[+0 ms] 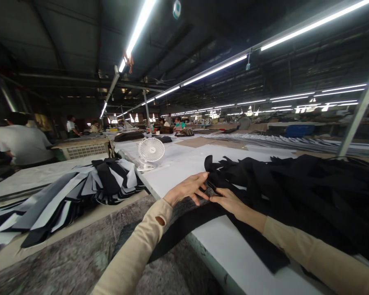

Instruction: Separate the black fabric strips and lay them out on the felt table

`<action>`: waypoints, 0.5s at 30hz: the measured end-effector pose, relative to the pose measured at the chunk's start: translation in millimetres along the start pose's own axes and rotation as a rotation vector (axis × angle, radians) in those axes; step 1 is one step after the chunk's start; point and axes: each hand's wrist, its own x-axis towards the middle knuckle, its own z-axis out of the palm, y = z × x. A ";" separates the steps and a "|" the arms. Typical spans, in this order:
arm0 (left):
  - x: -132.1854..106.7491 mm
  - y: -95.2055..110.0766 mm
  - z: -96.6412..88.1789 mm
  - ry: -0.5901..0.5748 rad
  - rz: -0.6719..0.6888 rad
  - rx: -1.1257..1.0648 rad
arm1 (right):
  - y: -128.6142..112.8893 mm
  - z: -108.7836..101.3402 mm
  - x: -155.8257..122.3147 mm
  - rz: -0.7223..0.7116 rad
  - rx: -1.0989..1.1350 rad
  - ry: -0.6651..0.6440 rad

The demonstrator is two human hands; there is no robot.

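Note:
A long black fabric strip [190, 223] lies across the table corner, one end hanging over the edge. My left hand [189, 188] is at the near end of the black fabric pile, its fingers spread and the fingertips touching or very near the cloth. Close beside it, my right hand [232, 203] has thumb and fingers closed on the edge of a black fabric strip; the exact grip is partly hidden. To the right spreads a heaped pile of black fabric pieces [310, 188]. Another black strip slants down below my right wrist.
A small white fan [151, 150] stands at the table's left edge. On a lower surface at left lie stacked black, grey and white strips [64, 192]. The white tabletop [184, 164] has brown sheets farther back. A person [21, 139] sits at far left; a metal post [361, 106] rises at right.

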 end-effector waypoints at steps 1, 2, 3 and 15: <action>-0.7 2.9 -1.4 0.000 -0.005 -0.004 | -3.6 0.7 -1.1 0.001 0.014 -0.008; -1.8 5.4 -4.1 0.005 -0.010 -0.007 | -6.4 1.4 -1.9 0.001 0.026 -0.020; -3.3 7.6 -8.5 0.011 -0.016 -0.003 | -7.8 1.9 -2.5 0.002 0.034 -0.024; -61.1 -36.2 -32.0 0.111 0.348 0.632 | 23.9 -6.8 13.3 0.116 0.038 0.055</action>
